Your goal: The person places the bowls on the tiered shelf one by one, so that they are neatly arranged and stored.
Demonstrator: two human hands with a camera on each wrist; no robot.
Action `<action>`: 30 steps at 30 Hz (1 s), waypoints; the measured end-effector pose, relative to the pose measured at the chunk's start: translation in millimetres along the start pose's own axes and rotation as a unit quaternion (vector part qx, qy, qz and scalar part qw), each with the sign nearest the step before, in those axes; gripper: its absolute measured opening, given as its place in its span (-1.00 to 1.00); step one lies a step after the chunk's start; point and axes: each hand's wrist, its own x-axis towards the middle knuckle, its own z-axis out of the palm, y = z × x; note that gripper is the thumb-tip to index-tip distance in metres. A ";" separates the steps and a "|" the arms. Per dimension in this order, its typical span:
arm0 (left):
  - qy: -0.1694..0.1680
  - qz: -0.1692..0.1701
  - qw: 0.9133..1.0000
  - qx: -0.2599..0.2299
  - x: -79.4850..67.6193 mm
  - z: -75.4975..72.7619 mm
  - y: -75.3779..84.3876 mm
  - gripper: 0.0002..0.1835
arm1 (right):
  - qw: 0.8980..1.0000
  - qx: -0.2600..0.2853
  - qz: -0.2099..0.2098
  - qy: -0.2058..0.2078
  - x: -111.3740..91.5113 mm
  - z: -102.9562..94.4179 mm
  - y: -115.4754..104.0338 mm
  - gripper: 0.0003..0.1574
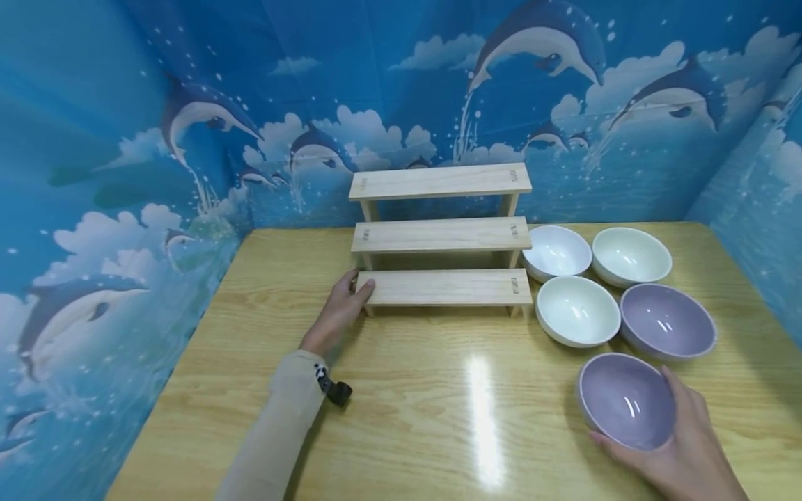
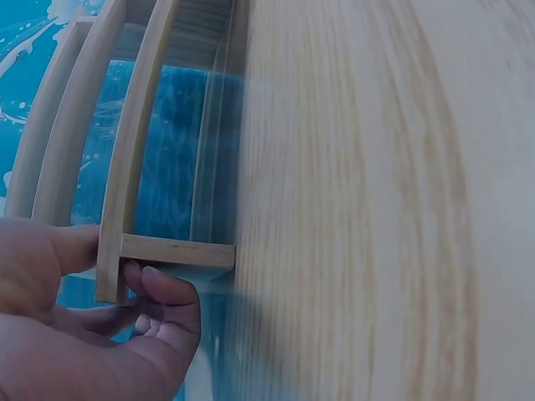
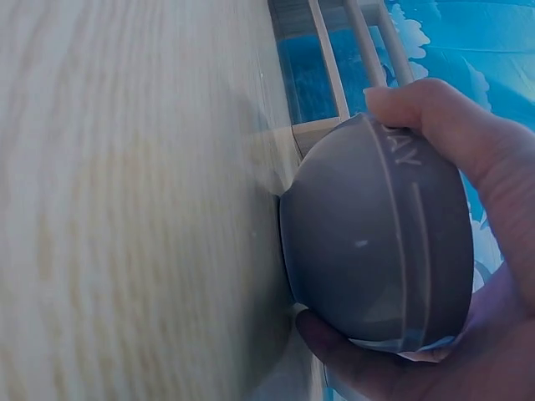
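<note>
My left hand (image 1: 342,305) pinches the left end of the lowest shelf on a three-tier wooden stand (image 1: 438,287). In the left wrist view, the thumb lies over the board (image 2: 125,167) and curled fingers are underneath, by the leg. At the front right, my right hand (image 1: 683,435) grips a purple bowl (image 1: 626,400), thumb on one side and fingers round the other. This bowl tilts slightly in the head view; the right wrist view shows its base right at the tabletop and pale lettering on its outside (image 3: 359,234).
Beside the stand's right end are a second purple bowl (image 1: 667,320), two pale green bowls (image 1: 578,311) and a white bowl (image 1: 556,252). They sit close together on the wooden table (image 1: 407,403). A blue dolphin-print cloth (image 1: 388,83) hangs behind and at the sides.
</note>
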 end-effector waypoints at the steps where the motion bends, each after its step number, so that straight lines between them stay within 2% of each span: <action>1: 0.000 -0.001 1.000 0.002 0.1 0.3 -0.3 -0.25 | 1.000 0.002 -0.003 0.004 0.2 0.1 0.2 0.65; 6: 0.002 -0.001 1.000 -0.001 -0.1 1.8 0.5 -0.26 | 1.000 -0.012 0.003 0.013 -1.5 0.7 -1.8 0.63; 13: 0.002 -0.008 1.000 -0.010 -1.1 0.9 0.5 -0.30 | 1.000 -0.019 0.018 0.003 -1.0 -0.2 -7.0 0.70; 22: 0.001 0.001 1.000 -0.005 -1.6 -0.8 4.8 -0.32 | 1.000 -0.002 -0.001 0.007 2.5 -6.4 -27.1 0.70; 30: -0.002 -0.002 1.000 -0.008 -0.7 0.2 1.6 -0.32 | 1.000 0.002 0.000 -0.010 7.0 -10.9 -45.8 0.75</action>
